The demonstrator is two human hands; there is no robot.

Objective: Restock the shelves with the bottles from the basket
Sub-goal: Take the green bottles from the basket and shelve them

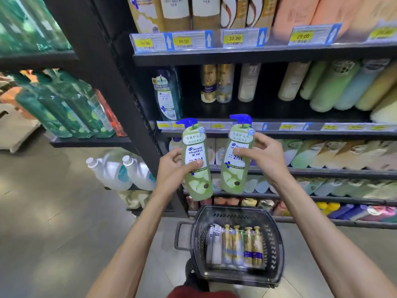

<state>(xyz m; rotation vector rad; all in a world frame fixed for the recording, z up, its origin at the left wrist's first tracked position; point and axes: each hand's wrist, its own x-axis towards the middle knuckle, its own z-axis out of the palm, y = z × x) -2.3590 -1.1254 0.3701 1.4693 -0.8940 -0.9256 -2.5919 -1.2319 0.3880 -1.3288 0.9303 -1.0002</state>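
Green shampoo bottle is being gripped by the left hand, fingers curled round its label; the second bottle is being pinched in the right hand, fingers half spread. That lighter hold is risking a slip toward the basket below the fingers.
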